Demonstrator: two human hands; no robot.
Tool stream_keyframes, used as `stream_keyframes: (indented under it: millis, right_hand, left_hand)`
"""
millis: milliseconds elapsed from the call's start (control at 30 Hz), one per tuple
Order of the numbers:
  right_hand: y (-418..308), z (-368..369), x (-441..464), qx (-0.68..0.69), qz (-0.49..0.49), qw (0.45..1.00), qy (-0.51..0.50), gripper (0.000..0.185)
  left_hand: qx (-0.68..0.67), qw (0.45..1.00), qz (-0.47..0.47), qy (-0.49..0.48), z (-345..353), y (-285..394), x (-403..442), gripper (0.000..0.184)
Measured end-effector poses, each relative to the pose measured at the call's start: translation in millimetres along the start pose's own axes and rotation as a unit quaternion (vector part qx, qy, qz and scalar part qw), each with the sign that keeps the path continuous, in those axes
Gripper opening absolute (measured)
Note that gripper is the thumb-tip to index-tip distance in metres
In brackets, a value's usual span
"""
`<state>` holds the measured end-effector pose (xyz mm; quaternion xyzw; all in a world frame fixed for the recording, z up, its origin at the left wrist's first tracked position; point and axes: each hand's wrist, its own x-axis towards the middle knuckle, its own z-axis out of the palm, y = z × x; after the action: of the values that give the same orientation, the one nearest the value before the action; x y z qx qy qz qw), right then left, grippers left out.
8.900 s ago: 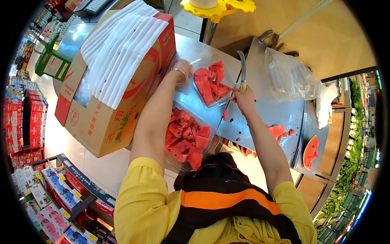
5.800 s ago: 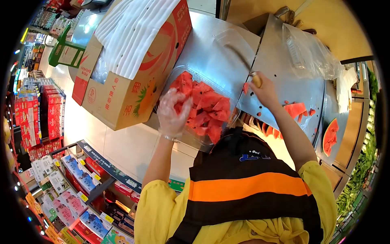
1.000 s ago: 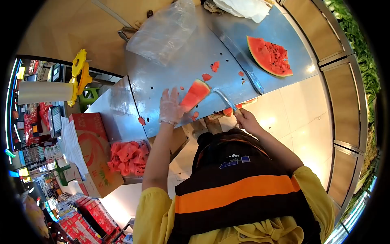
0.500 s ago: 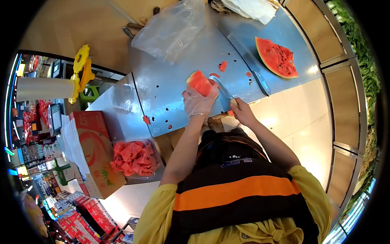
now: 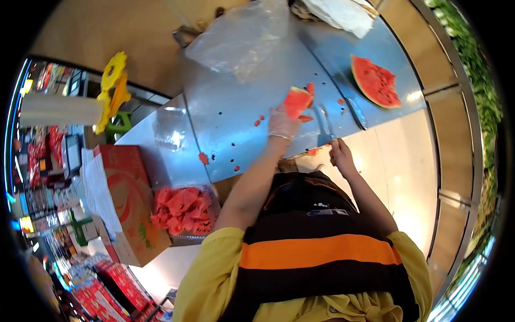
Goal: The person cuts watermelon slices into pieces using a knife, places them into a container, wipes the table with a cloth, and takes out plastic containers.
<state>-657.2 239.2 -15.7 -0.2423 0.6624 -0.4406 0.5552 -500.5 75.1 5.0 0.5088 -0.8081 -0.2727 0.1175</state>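
Observation:
My left hand [image 5: 283, 123], in a clear plastic glove, is closed round a chunk of watermelon [image 5: 296, 103] just over the steel table. My right hand [image 5: 341, 154] grips the handle of a small knife [image 5: 324, 122], its blade pointing away from me and to the right of the chunk. Little red scraps and dark seeds lie around the chunk. Farther right, a larger watermelon wedge [image 5: 374, 80] rests with its red flesh up. A second, long knife [image 5: 355, 111] lies between the wedge and my hands.
A clear tub of watermelon pieces [image 5: 183, 210] stands at left, beside a red and brown cardboard box [image 5: 129, 201]. A clear plastic bag [image 5: 241, 40] lies at the steel table's [image 5: 241, 102] far side. White cloth or paper [image 5: 338, 15] lies at the far right.
My left hand has moved the watermelon chunk away from me, apart from the small knife. The knife has come back slightly toward me, still in my right hand. The view has shifted a little.

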Motion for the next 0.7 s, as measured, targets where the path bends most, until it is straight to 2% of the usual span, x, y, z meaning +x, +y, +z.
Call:
stream_keyframes:
  millis: [33,100,200,267,300,367,400,467,600,700]
  right_hand:
    - [-1.6,0.7,-1.3,0.005,-0.008,1.000,0.003,0.020]
    - [-1.8,2.6,-0.6,0.015,-0.016,1.000,-0.006,0.019]
    - [1.7,9.3,-3.6,-0.028,-0.022,0.999,-0.039,0.023]
    - [18.0,16.1,-3.4,-0.105,-0.035,0.994,-0.021,0.026]
    - [17.7,18.7,-7.0,-0.102,-0.032,0.994,-0.017,0.026]
    - [12.1,23.5,-15.8,-0.206,-0.044,0.977,-0.026,0.029]
    - [9.4,26.2,-18.2,-0.204,-0.040,0.978,-0.025,0.029]
    - [3.8,32.7,-20.9,-0.224,-0.125,0.966,0.008,0.028]
    - [4.0,41.4,-7.9,-0.287,-0.116,0.951,0.008,0.032]
    - [2.1,40.9,-10.7,-0.281,-0.129,0.951,-0.002,0.035]
  left_hand:
    - [-0.011,0.999,-0.009,-0.045,-18.6,5.2,-2.3,0.047]
    - [0.062,0.994,-0.010,-0.092,-39.5,5.9,-14.4,0.044]
    - [0.020,0.995,-0.054,-0.086,-52.3,-2.3,-44.7,0.043]
    - [-0.156,0.960,-0.141,-0.184,-62.6,-1.3,-57.7,0.048]
    - [-0.153,0.960,-0.139,-0.188,-57.1,-3.7,-64.4,0.048]
    - [-0.376,0.872,-0.285,-0.132,-37.0,-17.9,-75.4,0.049]
    - [-0.375,0.871,-0.287,-0.136,-30.5,-23.5,-76.8,0.049]
    - [-0.515,0.806,-0.270,-0.111,-19.6,-36.0,-81.8,0.030]
    - [-0.547,0.777,-0.295,-0.095,-13.9,-38.0,-83.8,0.029]
    - [-0.554,0.766,-0.310,-0.101,-13.0,-42.8,-81.7,0.027]
